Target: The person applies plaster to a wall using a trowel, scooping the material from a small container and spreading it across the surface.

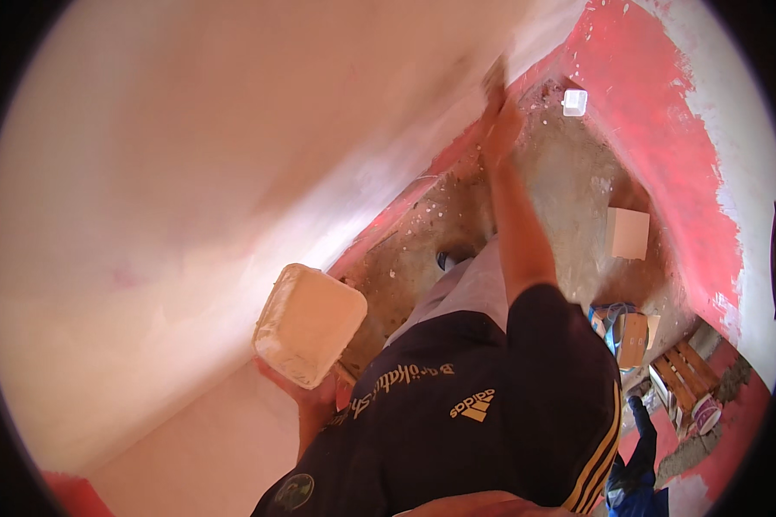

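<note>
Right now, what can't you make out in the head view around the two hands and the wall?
- Tool in the right hand: motion-blurred against the wall; its kind is unclear.
- Left hand: mostly hidden under the white tray it holds.
- Tray contents: a pale mass, texture washed out.
- Floor items by the wooden bench: too small and bent by the fisheye rim.

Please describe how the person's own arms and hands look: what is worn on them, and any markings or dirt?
Both forearms are bare, with no gloves on the right hand or the left hand. The right arm comes from a short dark sleeve of a dark shirt with yellow stripes down the side and pale lettering. No watch or jewellery is visible.
</note>
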Demonstrator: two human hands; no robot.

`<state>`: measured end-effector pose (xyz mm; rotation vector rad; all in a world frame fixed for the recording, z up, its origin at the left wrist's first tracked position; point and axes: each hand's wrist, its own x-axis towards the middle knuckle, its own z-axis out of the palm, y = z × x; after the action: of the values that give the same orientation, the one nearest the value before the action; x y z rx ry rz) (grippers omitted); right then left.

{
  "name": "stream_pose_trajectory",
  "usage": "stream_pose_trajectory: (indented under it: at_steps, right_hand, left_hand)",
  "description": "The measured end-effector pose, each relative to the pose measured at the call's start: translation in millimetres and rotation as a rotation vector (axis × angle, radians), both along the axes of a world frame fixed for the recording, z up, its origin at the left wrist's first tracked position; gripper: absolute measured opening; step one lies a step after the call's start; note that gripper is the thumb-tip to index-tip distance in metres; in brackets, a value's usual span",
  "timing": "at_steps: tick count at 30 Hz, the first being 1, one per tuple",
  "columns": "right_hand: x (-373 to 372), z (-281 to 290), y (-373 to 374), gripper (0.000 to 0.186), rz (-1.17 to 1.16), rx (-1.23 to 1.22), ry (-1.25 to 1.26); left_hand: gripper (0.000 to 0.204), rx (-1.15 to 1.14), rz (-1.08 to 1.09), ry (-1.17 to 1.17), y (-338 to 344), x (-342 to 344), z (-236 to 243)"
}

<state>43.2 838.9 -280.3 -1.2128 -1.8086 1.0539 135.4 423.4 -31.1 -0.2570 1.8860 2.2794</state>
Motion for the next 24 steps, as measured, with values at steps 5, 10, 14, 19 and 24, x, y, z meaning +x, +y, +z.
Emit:
stream_pose_trajectory:
  at_steps: [5, 10, 14, 19, 24]
  right_hand:
    - [-45.9, 27.9, -33.0, 0.029, 0.06, 0.016, -0.104]
    - [27.4, -30.7, -210.1, 0.025, 0.568, -0.114, -0.082]
    - [18.1, 31.2, -77.2, 0.032, 0.326, -0.457, 0.095]
    - [-28.2, 37.6, 46.4, 0.045, -0.146, 0.265, 0.114]
    - [9.7, 11.8, -199.4, 0.041, 0.562, -0.187, 0.089]
  left_hand:
    - [0.053, 0.006, -0.091, 0.048, 11.8, 0.1, 6.5]
    - [0.046, 0.227, 0.002, -0.038, 5.7, -2.2, 8.2]
    - [0.046, 0.341, 0.044, -0.016, -8.6, 4.2, -2.6]
    - [0.051, -0.167, -0.046, 0.09, 13.1, -3.1, 3.5]
    - [0.052, 0.308, 0.01, -0.081, -20.2, -9.1, -12.0]
